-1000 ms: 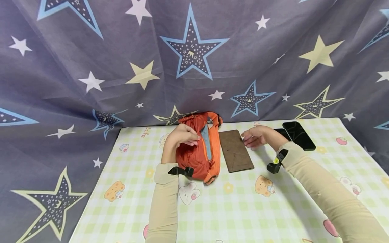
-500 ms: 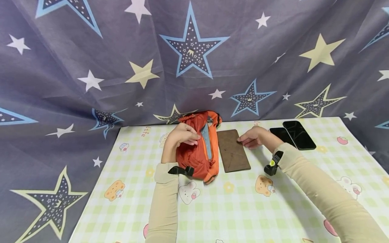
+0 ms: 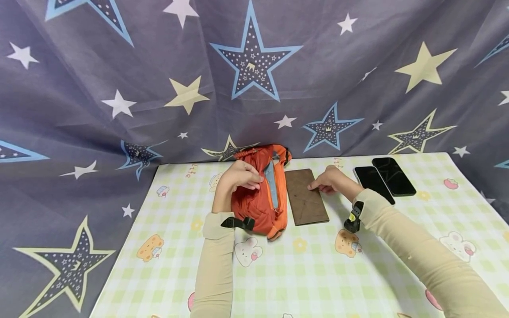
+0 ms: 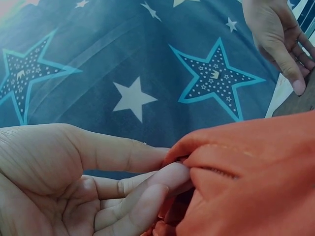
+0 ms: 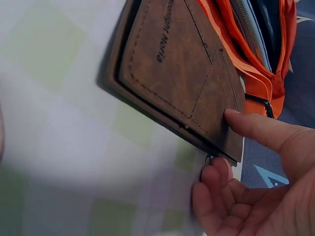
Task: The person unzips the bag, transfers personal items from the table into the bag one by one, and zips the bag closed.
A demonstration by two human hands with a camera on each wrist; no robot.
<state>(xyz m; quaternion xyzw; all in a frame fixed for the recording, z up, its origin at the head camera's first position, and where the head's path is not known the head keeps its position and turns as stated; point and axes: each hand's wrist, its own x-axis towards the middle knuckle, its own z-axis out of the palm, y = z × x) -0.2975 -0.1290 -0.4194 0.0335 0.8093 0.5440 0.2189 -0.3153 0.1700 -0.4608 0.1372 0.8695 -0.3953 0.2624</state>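
An orange-red waist bag [image 3: 254, 211] lies on the table with its zipped opening parted, showing a light blue lining [image 3: 271, 181]. My left hand [image 3: 240, 177] pinches the bag's fabric beside that opening; the left wrist view shows thumb and fingers on a fold of orange cloth [image 4: 256, 162]. Right of the bag lies a flat brown leather notebook [image 3: 307, 201] with stitched edges and lettering on its cover. At its upper right edge, my right hand [image 3: 333, 180] grips it. The right wrist view has the thumb on the cover [image 5: 172, 64] and curled fingers at the edge.
Two black phones [image 3: 374, 183] [image 3: 393, 176] lie side by side to the right of my right hand. A checked cloth with cartoon prints covers the table [image 3: 302, 278]. Behind it hangs a grey curtain [image 3: 159, 53] with stars, touching the table's far edge.
My right hand has moved left from beside the notebook onto its edge, with the thumb now over the cover. The notebook has shifted slightly left. The left hand stays on the bag.
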